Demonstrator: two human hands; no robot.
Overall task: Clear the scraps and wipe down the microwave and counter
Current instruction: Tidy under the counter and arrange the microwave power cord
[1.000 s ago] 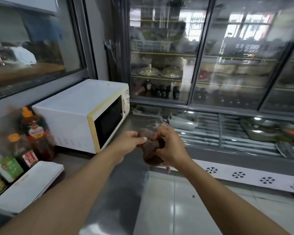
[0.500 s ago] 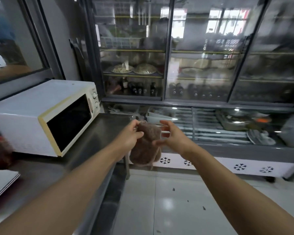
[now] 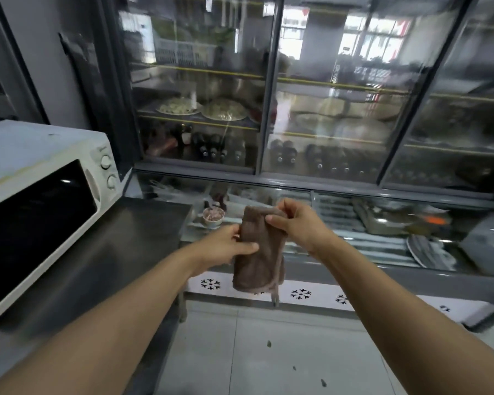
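1. My left hand (image 3: 226, 246) grips the brown cloth (image 3: 258, 252) at its left edge, thumb on the front.
2. My right hand (image 3: 300, 223) pinches the top corner of the cloth with curled fingers (image 3: 277, 222).
3. The cloth hangs in the air past the bench (image 3: 111, 252) edge, over the floor.
4. The microwave (image 3: 40, 201) stands on the bench at 9 o'clock from the cloth, door closed.
5. Glass cabinet (image 3: 297, 109) at 12 o'clock.

A dark steel counter (image 3: 120, 252) is running along the left, its far end stopping just short of the glass cabinet. A white microwave (image 3: 40, 195) is sitting on it toward the back edge, door closed. Beyond the counter's front edge, pale floor tiles (image 3: 268, 352) are carrying a few small dark scraps (image 3: 268, 343).
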